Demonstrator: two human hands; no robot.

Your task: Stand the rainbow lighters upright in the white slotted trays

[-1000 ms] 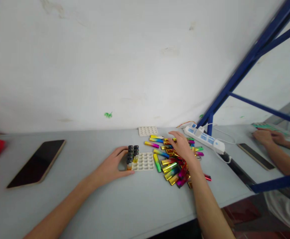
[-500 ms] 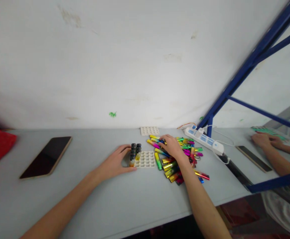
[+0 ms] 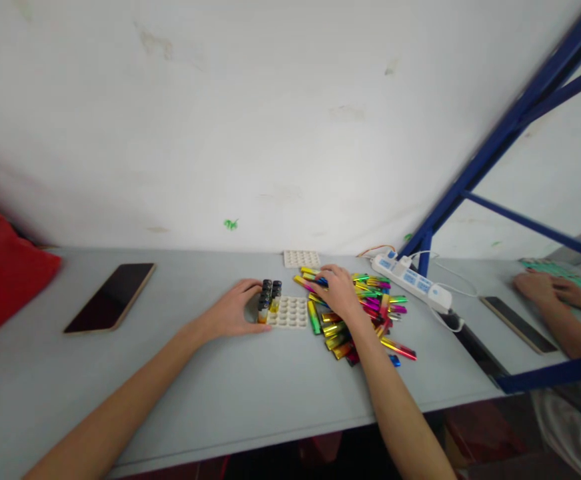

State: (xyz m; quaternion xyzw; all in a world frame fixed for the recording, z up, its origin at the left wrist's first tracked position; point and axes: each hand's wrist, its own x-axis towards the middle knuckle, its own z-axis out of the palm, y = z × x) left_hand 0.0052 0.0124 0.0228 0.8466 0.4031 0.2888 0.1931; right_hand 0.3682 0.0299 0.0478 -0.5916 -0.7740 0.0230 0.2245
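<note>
My left hand (image 3: 234, 308) curves around the left end of a white tray with rows of holes (image 3: 293, 313), thumb at the near edge and fingers behind. Several black-topped pieces with clear yellowish bodies (image 3: 269, 293) stand upright in the tray's left rows. My right hand (image 3: 338, 291) rests over the far left part of a pile of shiny, multicoloured slim tubes (image 3: 340, 331), fingers bent down among them. Whatever its fingertips hold is hidden. One green-yellow tube (image 3: 314, 317) lies between the tray and the pile.
A second white tray (image 3: 301, 259) lies by the wall. A dark phone-like slab (image 3: 111, 298) and red cloth (image 3: 8, 280) are at left. At right are a white power strip (image 3: 413, 281), a blue metal frame (image 3: 450, 200), another dark slab (image 3: 518, 324) and another person's hands (image 3: 538, 288).
The whole view has shifted slightly. My right hand stays over the pile, its fingers a little lower and more bent. My left hand keeps its place at the tray.
</note>
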